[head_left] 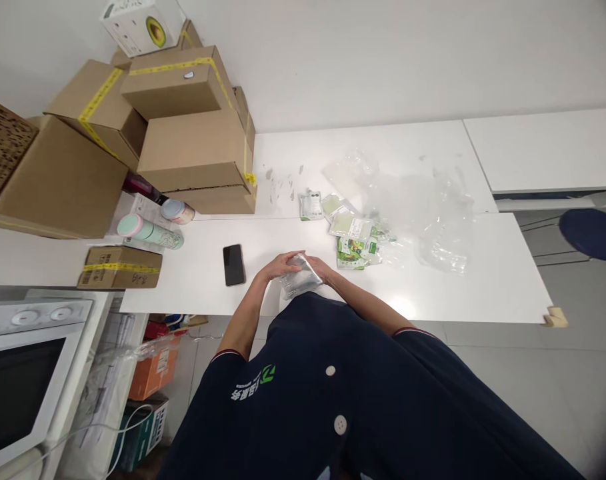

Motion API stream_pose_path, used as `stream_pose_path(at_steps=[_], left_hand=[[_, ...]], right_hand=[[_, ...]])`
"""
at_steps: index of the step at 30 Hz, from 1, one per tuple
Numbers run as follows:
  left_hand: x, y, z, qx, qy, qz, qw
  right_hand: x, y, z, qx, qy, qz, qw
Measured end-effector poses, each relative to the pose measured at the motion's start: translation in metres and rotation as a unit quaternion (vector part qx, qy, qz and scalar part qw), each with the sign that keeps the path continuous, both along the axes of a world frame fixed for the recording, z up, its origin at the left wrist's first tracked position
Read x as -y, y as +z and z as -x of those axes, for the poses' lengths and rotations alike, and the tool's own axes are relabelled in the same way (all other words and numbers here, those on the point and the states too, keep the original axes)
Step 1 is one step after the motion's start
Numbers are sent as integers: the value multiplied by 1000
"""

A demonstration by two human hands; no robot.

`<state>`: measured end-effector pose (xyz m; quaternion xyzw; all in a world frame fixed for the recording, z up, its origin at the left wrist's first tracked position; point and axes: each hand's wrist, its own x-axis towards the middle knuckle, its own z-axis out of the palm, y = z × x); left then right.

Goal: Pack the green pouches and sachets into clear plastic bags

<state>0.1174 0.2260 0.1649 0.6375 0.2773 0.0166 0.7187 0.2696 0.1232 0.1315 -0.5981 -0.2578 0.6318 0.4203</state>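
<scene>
My left hand (281, 265) and my right hand (321, 268) are close together near the table's front edge. Between them is a shiny silver plastic pouch (301, 280), gripped from both sides, its lower part near my shirt. The fingers of both hands are curled at its upper edge and partly hidden. A little to the right lie flat clear packets with pale green contents (350, 225), overlapping a green and white printed pouch (351, 253). A small white packet (311, 205) lies just beyond my hands.
Crumpled clear plastic bags (427, 213) spread over the table's right half. A black phone (233, 265) lies to the left. Farther left stand a mint bottle (150, 231), a lidded jar (177, 211) and stacked cardboard boxes (193, 150). A microwave (27, 373) is at lower left, a blue stool (593, 233) at right.
</scene>
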Motion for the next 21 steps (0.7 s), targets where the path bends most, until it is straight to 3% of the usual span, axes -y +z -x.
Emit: stream_pose_path(at_steps=[3,6,9,12,14,17,19,21], left_hand=[[0,-1,3,-44,7,14,999],[-3,-6,8,-58,51,12,997],[-11,-11,12,-53,66,-24,996],[-25,-11,12,-100,12,-99,990],[-39,-10,6,-180,-61,-182,965],[-63,-8,-12,-296,-149,-290,898],[-78,-10,-29,-327,-157,-328,872],[-89,-14,-47,-327,-133,-357,865]], right_hand=[[-2,2,-6,86,-29,29,995],[-5,7,-25,227,-41,-27,973],[-3,11,-41,286,62,-111,950],[3,8,-33,292,159,-84,939],[5,4,-15,285,161,-33,944],[2,-4,13,269,146,-4,952],[0,-9,22,261,132,3,956],[2,-13,17,249,110,10,962]])
